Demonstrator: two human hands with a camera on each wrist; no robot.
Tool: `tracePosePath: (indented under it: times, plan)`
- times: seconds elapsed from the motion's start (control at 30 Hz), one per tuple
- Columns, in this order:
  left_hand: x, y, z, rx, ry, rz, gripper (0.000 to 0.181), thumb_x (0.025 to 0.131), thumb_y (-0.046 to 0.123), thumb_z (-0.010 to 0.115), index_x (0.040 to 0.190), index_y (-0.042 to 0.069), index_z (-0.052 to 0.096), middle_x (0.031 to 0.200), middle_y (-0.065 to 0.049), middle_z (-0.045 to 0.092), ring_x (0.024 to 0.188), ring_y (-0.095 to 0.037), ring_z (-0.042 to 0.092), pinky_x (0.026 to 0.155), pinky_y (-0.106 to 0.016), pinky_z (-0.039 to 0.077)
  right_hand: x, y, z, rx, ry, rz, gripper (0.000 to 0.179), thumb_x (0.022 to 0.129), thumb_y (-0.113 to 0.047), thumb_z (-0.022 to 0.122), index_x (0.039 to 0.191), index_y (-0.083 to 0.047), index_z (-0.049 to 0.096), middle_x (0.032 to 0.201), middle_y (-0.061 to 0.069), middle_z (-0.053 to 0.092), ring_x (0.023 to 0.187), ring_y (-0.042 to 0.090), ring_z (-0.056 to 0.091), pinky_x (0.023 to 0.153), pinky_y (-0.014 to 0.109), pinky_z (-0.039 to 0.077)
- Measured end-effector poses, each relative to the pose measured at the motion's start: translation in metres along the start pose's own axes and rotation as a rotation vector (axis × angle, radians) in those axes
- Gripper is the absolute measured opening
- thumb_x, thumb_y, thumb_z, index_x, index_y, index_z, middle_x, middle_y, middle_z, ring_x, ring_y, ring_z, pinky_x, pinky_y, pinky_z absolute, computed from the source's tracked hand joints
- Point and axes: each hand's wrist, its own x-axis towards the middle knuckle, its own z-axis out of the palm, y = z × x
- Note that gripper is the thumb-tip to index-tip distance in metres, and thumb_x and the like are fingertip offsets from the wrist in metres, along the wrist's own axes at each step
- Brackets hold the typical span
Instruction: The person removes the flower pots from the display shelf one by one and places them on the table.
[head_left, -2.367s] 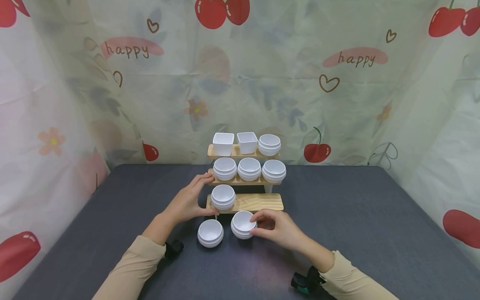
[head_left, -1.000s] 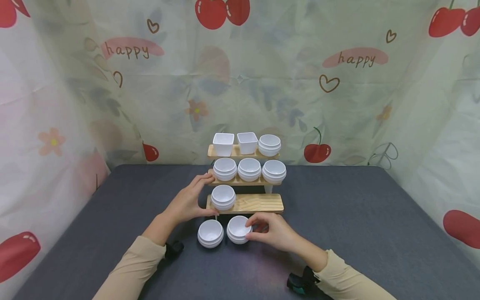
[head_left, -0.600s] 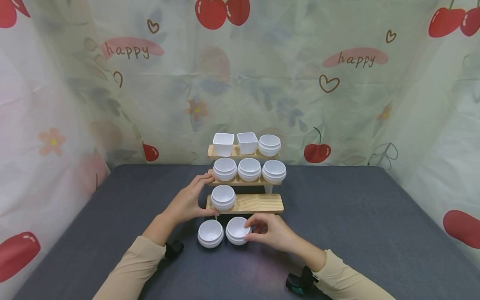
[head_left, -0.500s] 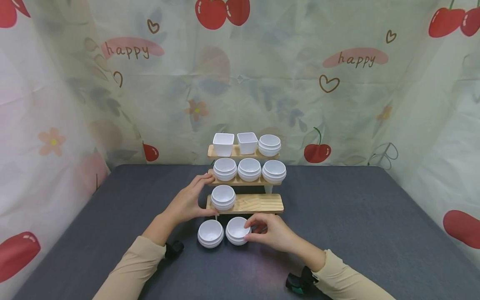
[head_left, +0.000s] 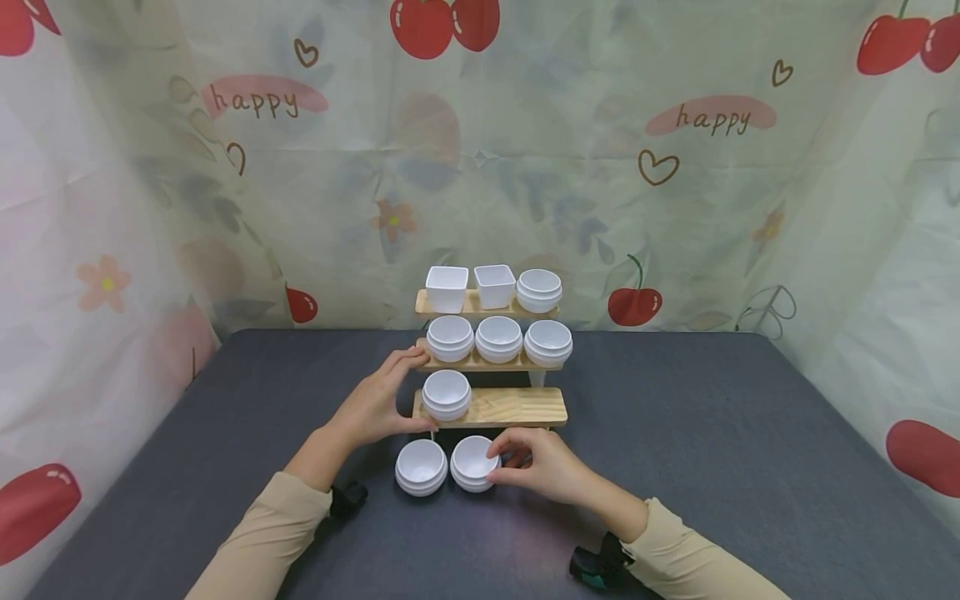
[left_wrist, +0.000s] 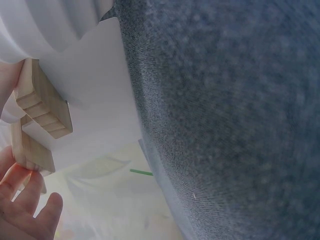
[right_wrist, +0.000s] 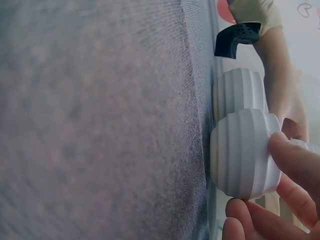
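My right hand (head_left: pixel 551 462) pinches a white round ribbed bowl (head_left: pixel 471 467) at its right side, thumb and fingers on its wall. This bowl stands upright on the table close beside a matching bowl (head_left: pixel 421 471); whether they touch I cannot tell. In the right wrist view the thumb (right_wrist: pixel 295 155) presses the ribbed wall. My left hand (head_left: pixel 375 400) holds the left end of a tiered wooden stand (head_left: pixel 517 406), thumb at the lowest board, fingers at the middle one. The left wrist view shows fingertips against a board end (left_wrist: pixel 35 150). One round bowl (head_left: pixel 446 398) sits on the lowest board's left.
Several round bowls (head_left: pixel 498 340) fill the middle board. Up on the top board are two square cups (head_left: pixel 447 289) and a round bowl (head_left: pixel 539 292). Dark cloth covers the table (head_left: pixel 697 433). A printed curtain (head_left: pixel 480 208) hangs behind.
The right hand has slid its bowl left and toward me, up beside the other table bowl; the motion has slowed to almost nothing. My left hand has stayed at the stand.
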Motion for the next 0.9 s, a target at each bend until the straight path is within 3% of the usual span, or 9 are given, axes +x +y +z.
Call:
tracePosePath:
  times: [0.9]
  plan:
    - [-0.0005,-0.0001,0.0004,-0.001,-0.006,-0.007,0.093,0.061,0.038,0.086,0.137,0.007,0.041,0.144,-0.009,0.039,0.135,-0.029,0.038,0.100,-0.047,0.043,0.0008,-0.0001,-0.0009,0.032,-0.031,0.029,0.026,0.080,-0.020,0.073,0.098,-0.004,0.065,0.096,0.014,0.068,0.073,0.003,0.062,0.067,0.018,0.051]
